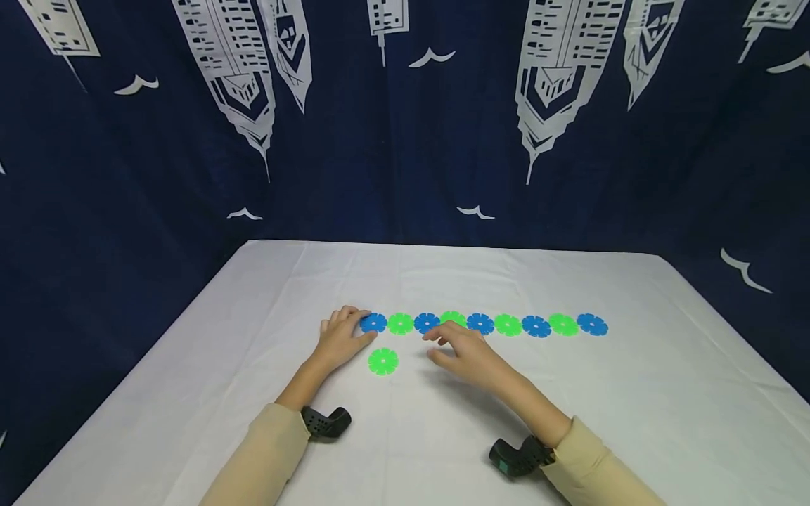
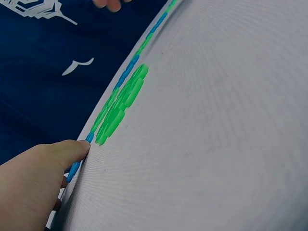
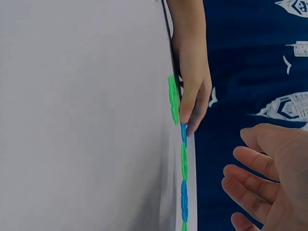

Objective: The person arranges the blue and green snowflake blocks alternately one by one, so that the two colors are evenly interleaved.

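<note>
My left hand [image 1: 338,342] is at the left end of a row of flat notched discs, alternately blue and green. Its thumb and fingers pinch the endmost blue disc [image 1: 373,322] by its edges. A green disc [image 1: 401,323] lies right beside that one in the row. Nearer to me, a loose green disc [image 1: 383,361] rests on the cloth by itself. Over the middle of the row hovers my right hand [image 1: 471,356], fingers loosely bent, holding nothing; it partly covers another green disc [image 1: 452,320]. In the right wrist view this hand [image 3: 274,178] is raised off the table.
A white cloth [image 1: 253,295] covers the table, and the row runs on to a last blue disc [image 1: 593,325] at the right. Behind the table hangs a dark blue curtain [image 1: 392,140] with white building prints. Black wrist devices [image 1: 325,423] sit at both cuffs.
</note>
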A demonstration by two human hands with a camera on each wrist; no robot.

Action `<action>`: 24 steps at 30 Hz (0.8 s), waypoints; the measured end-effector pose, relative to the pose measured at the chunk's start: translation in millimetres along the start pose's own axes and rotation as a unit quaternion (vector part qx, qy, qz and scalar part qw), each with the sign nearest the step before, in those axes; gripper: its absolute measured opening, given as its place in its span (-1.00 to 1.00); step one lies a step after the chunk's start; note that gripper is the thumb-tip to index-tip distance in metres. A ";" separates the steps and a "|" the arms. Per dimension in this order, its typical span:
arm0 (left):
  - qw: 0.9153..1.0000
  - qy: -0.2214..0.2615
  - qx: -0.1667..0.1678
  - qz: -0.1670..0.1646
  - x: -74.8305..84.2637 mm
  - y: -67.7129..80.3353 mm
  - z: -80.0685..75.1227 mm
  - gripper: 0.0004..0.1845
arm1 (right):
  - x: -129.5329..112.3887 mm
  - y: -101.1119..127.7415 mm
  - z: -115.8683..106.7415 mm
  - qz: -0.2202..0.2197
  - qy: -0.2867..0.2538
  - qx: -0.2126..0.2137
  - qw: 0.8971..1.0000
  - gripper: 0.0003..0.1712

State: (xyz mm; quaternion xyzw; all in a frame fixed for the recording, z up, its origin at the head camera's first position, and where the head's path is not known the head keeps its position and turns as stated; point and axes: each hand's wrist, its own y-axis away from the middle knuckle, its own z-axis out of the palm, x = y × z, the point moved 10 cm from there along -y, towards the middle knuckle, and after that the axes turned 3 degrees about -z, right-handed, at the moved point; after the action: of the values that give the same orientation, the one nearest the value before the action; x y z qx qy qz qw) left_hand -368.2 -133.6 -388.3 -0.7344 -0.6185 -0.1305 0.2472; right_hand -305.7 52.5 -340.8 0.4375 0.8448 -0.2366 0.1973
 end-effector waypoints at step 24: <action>1.000 -0.013 -0.007 -0.002 -1.0 -1.8 3.0 -0.44 | -7.7 -39.2 59.4 0.017 -0.007 -0.051 0.999 -0.39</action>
State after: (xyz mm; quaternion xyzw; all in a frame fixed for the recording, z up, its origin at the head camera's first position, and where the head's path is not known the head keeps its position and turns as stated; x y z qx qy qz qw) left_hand -370.5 -132.7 -390.9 -0.7364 -0.6222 -0.1264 0.2337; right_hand -326.7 -6.3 -375.8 0.4394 0.8468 -0.1927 0.2298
